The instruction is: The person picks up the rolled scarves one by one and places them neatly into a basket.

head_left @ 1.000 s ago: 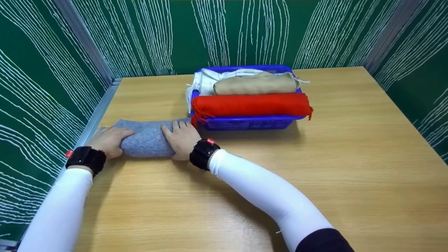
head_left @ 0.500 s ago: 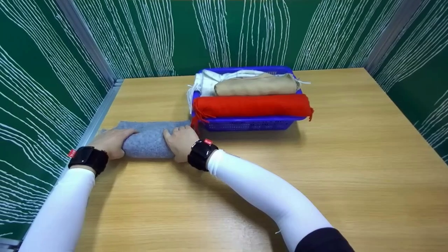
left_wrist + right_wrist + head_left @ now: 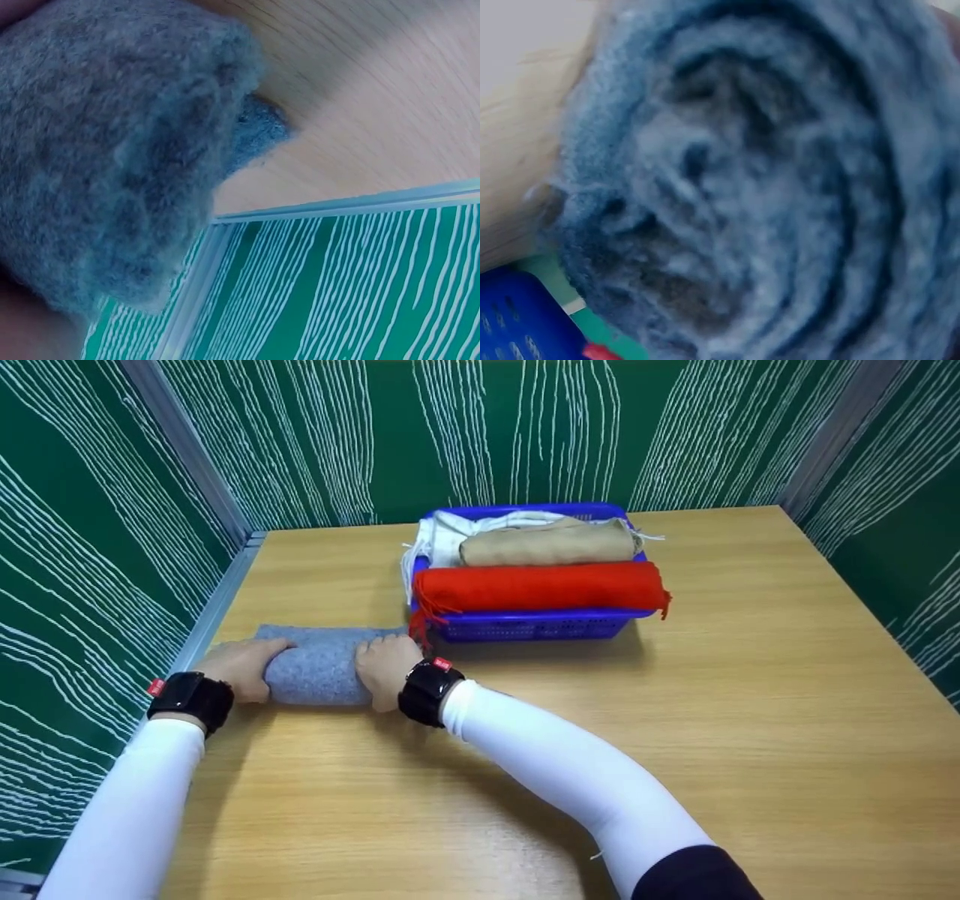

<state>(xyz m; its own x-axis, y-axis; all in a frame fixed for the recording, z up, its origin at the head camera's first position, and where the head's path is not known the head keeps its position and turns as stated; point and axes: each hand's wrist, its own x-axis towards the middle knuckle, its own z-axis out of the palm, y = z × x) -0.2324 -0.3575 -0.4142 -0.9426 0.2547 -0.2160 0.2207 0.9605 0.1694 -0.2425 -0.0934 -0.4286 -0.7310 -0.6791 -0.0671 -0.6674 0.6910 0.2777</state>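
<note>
A grey woollen scarf [image 3: 319,673], rolled into a thick cylinder, lies at the left of the table in the head view. My left hand [image 3: 238,666] grips its left end, thumb on the near side. At the opposite end, my right hand [image 3: 386,669] holds the roll with fingers bent over the top. A flat part of the cloth extends behind the roll. In the right wrist view the end of the scarf [image 3: 742,172] shows its spiral layers. The left wrist view shows the scarf's fuzzy other end [image 3: 120,142], with a small corner sticking out.
Behind and to the right stands a blue plastic basket [image 3: 532,628]. In it lie a red fringed scarf roll [image 3: 540,587], a beige roll [image 3: 551,542] and a white fringed cloth [image 3: 444,540]. Green walls [image 3: 405,442] with white lines and a metal rail [image 3: 225,592] border the wooden table [image 3: 570,735].
The scarf roll has shifted slightly toward me, with both hands on it. My right hand's fingers have drawn in from stretched out to bent over the roll.
</note>
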